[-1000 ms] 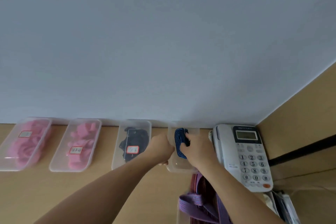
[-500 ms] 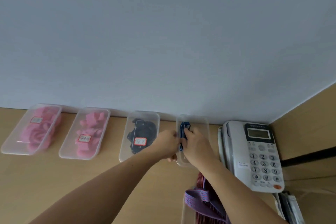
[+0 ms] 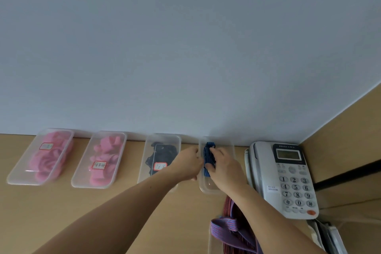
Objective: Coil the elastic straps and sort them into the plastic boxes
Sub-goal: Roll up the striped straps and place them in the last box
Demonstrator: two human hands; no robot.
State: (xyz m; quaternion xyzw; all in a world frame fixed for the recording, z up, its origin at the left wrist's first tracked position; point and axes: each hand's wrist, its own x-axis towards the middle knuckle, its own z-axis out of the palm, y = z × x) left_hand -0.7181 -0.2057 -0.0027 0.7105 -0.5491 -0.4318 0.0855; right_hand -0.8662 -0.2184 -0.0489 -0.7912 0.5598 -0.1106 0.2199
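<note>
— Blue strap?
— Rolled up, low in the last clear box, just beside the phone.
— Held how?
— Right hand, grip curled tight round the roll, to stop any springing open.
— And the left hand?
— Against the box side, maybe to stop sliding. Fingers hidden, so no telling that grip.
— Why this box?
— Pink straps and black straps in the others. Blue kept apart.
— More to do?
— Yes, stripy purple straps loose on the desk.
</note>
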